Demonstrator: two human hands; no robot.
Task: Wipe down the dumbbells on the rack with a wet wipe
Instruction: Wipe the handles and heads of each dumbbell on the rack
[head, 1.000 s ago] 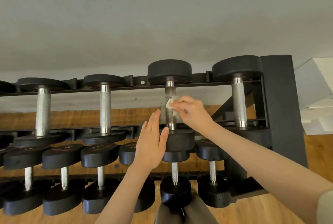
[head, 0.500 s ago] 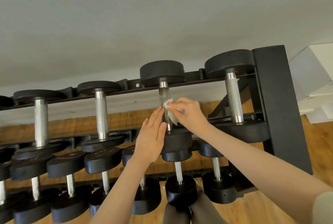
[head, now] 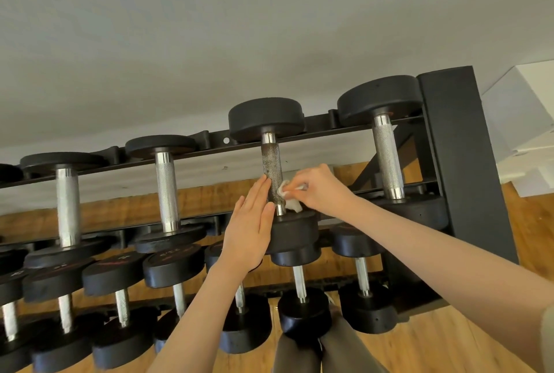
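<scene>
wipe (head: 289,196): we see white
dumbbell heads (head: 266,117): we see black
handles (head: 167,189): silver, knurled; ours (head: 272,168) darker
rack (head: 461,162): black
floor (head: 419,351): brown wood grain

— Can you read anything on those weights?

— Not really. The end faces of the middle-row dumbbells (head: 172,258) carry pale markings, and one looks as if it has digits, but they're too blurred and tilted for me to make out.

— And the reddish arc on the one beside it (head: 115,263)?

— Could be a brand mark, but it's smeared and I can't read a letter.

— What about the top-row dumbbell (head: 271,168), or the rack frame (head: 461,162)?

— I see no lettering on either of those from here.
</scene>
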